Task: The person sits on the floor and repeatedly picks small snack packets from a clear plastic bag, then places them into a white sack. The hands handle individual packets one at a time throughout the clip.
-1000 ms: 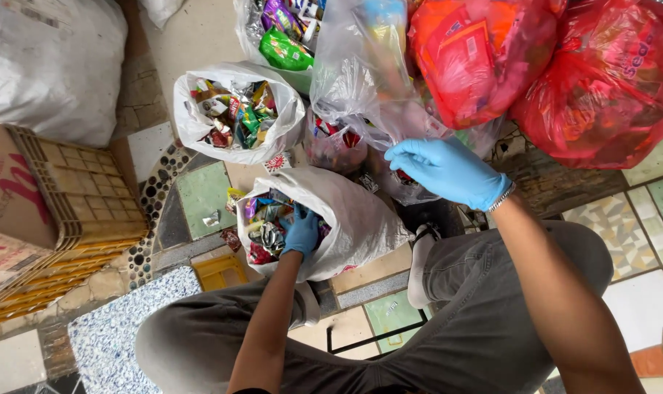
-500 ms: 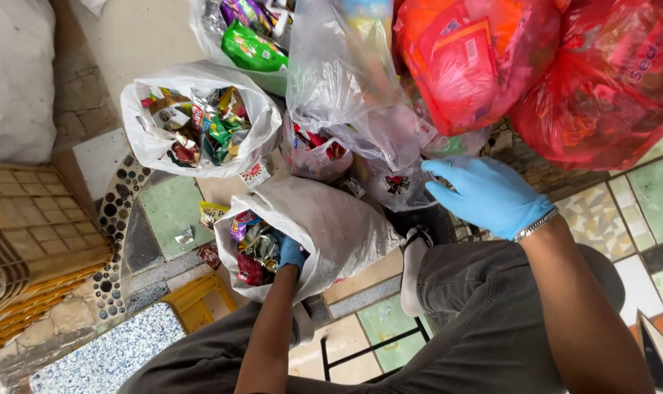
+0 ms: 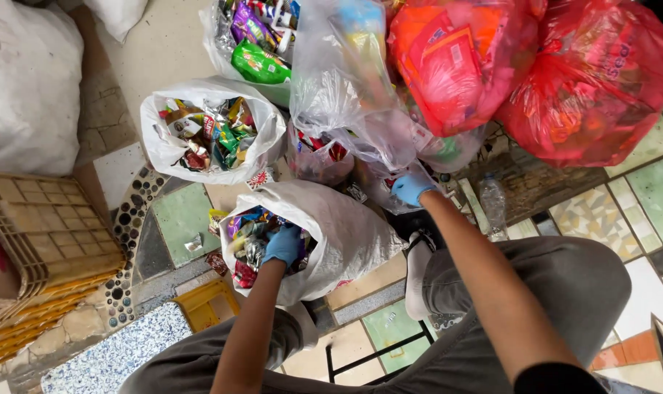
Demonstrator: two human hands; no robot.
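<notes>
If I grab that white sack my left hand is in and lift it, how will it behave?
The white sack would probably sag and fold, since its wall is creased cloth-like material. It looks light for its bulk: it holds crumpled wrappers. Its mouth gapes around the left hand, so wrappers might spill.

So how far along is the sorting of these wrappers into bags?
Looks partway. Done: the open white bag behind already holds a heap of wrappers, and two red bags are stuffed full. In hand: the left hand is inside the near white sack of wrappers, the right hand at the clear bag. Left: loose wrappers lie on the tiles.
</notes>
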